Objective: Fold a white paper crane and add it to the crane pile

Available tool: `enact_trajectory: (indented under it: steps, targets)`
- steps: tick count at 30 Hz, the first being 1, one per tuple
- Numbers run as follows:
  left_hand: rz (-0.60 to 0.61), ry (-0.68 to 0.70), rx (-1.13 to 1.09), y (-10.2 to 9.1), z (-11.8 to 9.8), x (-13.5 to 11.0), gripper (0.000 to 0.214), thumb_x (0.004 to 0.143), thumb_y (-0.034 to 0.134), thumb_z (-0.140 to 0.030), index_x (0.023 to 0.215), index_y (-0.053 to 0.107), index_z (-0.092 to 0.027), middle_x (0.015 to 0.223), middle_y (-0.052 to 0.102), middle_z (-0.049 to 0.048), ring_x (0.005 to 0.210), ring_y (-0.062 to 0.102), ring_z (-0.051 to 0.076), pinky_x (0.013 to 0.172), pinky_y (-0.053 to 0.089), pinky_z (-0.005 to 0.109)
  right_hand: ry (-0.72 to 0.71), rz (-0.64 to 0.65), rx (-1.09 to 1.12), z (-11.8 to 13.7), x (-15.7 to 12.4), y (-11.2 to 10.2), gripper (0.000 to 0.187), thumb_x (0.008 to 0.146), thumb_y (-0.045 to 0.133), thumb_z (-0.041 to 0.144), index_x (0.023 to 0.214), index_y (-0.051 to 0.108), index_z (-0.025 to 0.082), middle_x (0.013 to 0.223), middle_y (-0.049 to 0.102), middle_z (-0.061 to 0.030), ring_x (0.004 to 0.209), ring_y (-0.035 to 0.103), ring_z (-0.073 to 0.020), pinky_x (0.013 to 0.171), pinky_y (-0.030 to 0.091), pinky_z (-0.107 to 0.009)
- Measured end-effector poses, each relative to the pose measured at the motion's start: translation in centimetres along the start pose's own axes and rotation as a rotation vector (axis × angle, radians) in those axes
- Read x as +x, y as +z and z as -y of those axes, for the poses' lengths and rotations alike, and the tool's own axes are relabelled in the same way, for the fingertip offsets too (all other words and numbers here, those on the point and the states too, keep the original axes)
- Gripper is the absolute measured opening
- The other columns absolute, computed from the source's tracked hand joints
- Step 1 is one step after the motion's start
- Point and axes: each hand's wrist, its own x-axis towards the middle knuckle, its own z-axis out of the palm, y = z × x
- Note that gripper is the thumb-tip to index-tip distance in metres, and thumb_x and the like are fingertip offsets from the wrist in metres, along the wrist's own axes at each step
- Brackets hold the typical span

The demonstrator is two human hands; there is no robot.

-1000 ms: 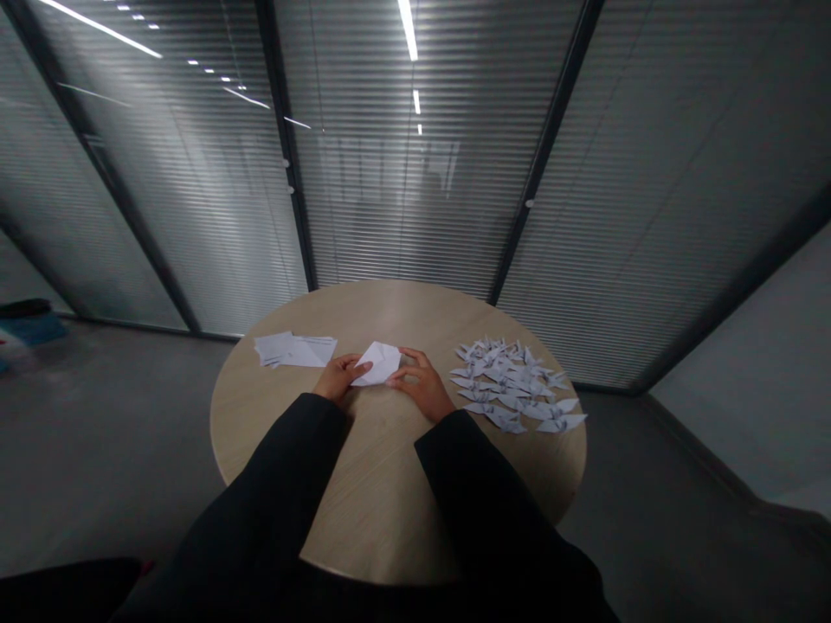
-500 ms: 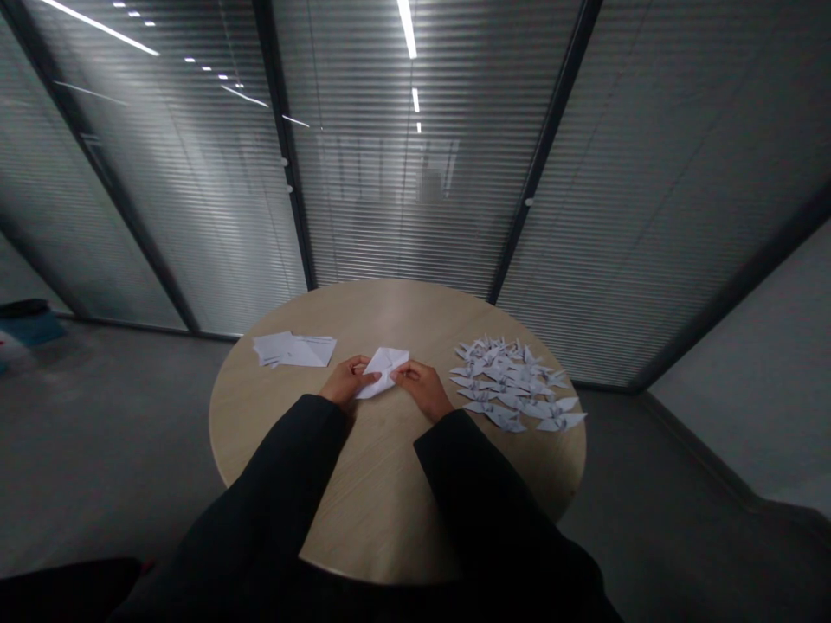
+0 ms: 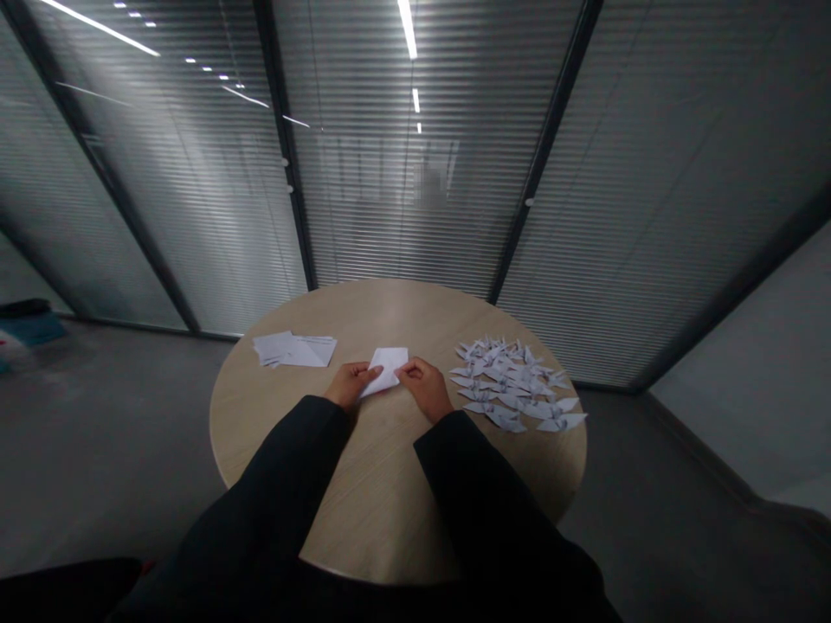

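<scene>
Left hand [image 3: 351, 385], right hand [image 3: 425, 388]: fingers together, holding folded white paper [image 3: 388, 368] at middle of round wooden table [image 3: 273, 433] | done: many paper cranes [image 3: 512, 387], right side | remaining: small paper stack [image 3: 293, 350], left side

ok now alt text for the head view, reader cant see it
A person's left hand and right hand, in black sleeves, hold a folded white paper on a round wooden table. Paper origami cranes lie heaped to the right, a stack of white sheets to the left.

No lettering, numbers or signs can be read anywhere here.
</scene>
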Motion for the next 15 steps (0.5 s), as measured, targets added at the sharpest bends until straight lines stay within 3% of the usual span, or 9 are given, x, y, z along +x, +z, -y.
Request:
enact_trajectory:
  steps: [7,15]
  targets:
    - [0.001,-0.029,-0.002,0.24,0.04,-0.14,0.035,0.061,0.079,-0.039,0.07,0.07,-0.006,0.054,0.064,0.0065,0.044,0.049,0.01,0.043,0.034,0.022,-0.002,-0.022,-0.013,0.24,-0.07,-0.12,0.017,0.071,0.063,0.037,0.07,0.059,0.02,0.067,0.066,0.0001,0.066,0.062,-0.0169,0.063,0.048,-0.028]
    - [0.111,-0.071,-0.091,0.63,0.53,0.0,0.038,0.059,0.082,-0.034,0.08,0.072,-0.006,0.071,0.071,0.0119,0.057,0.062,0.015,0.057,0.051,0.026,0.01,-0.038,-0.06,0.47,-0.08,-0.26,0.015,0.069,0.065,0.034,0.068,0.058,0.021,0.064,0.062,0.0015,0.063,0.058,-0.0157,0.06,0.045,-0.026]
